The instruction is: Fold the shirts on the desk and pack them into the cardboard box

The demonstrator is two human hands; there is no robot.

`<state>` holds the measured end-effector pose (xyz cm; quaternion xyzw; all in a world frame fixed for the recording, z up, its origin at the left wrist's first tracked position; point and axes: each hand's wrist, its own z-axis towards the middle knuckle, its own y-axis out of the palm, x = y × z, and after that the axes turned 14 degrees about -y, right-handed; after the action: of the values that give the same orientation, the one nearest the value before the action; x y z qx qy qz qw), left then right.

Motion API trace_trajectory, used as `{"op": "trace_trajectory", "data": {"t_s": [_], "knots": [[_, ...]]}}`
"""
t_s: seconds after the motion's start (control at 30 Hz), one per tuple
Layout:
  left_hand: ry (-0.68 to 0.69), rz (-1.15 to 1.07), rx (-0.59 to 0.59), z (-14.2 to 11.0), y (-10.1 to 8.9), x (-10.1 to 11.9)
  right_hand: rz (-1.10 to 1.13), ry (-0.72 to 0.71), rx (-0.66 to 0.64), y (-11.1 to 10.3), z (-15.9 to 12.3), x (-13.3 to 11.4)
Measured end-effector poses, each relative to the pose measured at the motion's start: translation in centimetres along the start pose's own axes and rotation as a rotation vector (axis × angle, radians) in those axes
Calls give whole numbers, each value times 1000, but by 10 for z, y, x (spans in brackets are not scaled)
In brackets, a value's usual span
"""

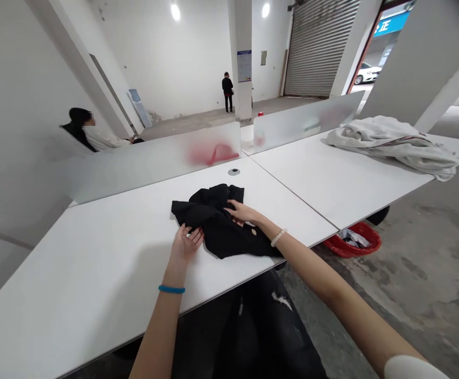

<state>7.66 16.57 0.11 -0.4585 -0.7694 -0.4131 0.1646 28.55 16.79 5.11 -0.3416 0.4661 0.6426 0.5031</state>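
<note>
A crumpled black garment (221, 223) lies on the white table (95, 263) in front of me. My left hand (187, 243), with a blue band on the wrist, pinches the garment's left edge with curled fingers. My right hand (242, 211), with a pearl bracelet on the wrist, rests on top of the cloth near its middle, fingers closed on a fold. Part of the garment hangs toward the table's near edge.
A frosted divider (154, 158) runs along the table's far side. A pile of white cloth (395, 142) lies on the neighbouring table to the right. A red basket (353, 242) stands on the floor under it. One person sits at far left, another stands far back.
</note>
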Motion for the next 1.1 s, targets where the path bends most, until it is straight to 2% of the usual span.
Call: {"op": "trace_trajectory", "data": {"t_s": [0.07,0.17,0.23,0.3,0.4,0.47,0.53,0.6,0.67,0.73,0.77,0.83,0.9,0.93,1.03,1.1], "knots": [[46,58,-37,-5,2,1,-9,-22,18,4,-3,2],[192,118,-45,-5,17,5,-31,-74,57,13,-2,3],[319,112,-21,-3,29,19,-42,-118,93,17,5,0],[442,80,9,-6,38,44,-53,-168,141,12,16,-8],[629,37,77,-21,36,86,-76,-267,275,-17,28,-25],[728,47,132,-32,22,105,-161,-340,416,-50,25,-34],[761,101,196,-42,-1,111,-354,-336,479,-85,8,-39],[763,172,313,-49,-30,107,-645,-252,409,-117,-18,-41],[769,242,461,-52,-57,99,-892,-187,325,-138,-46,-40],[791,331,573,-53,-74,90,-1006,-171,281,-149,-66,-39],[796,402,585,-53,-77,85,-1020,-170,269,-150,-71,-38],[780,568,527,-51,-72,72,-1035,-169,236,-146,-73,-35],[747,790,394,-46,-53,51,-1046,-169,176,-136,-65,-26],[741,930,323,-42,-42,37,-1072,-181,105,-128,-61,-19],[800,1307,222,-26,-9,-10,-1267,-214,-278,-105,-52,8],[826,1335,247,-12,3,-31,-1412,-175,-521,-92,-55,25]]}}
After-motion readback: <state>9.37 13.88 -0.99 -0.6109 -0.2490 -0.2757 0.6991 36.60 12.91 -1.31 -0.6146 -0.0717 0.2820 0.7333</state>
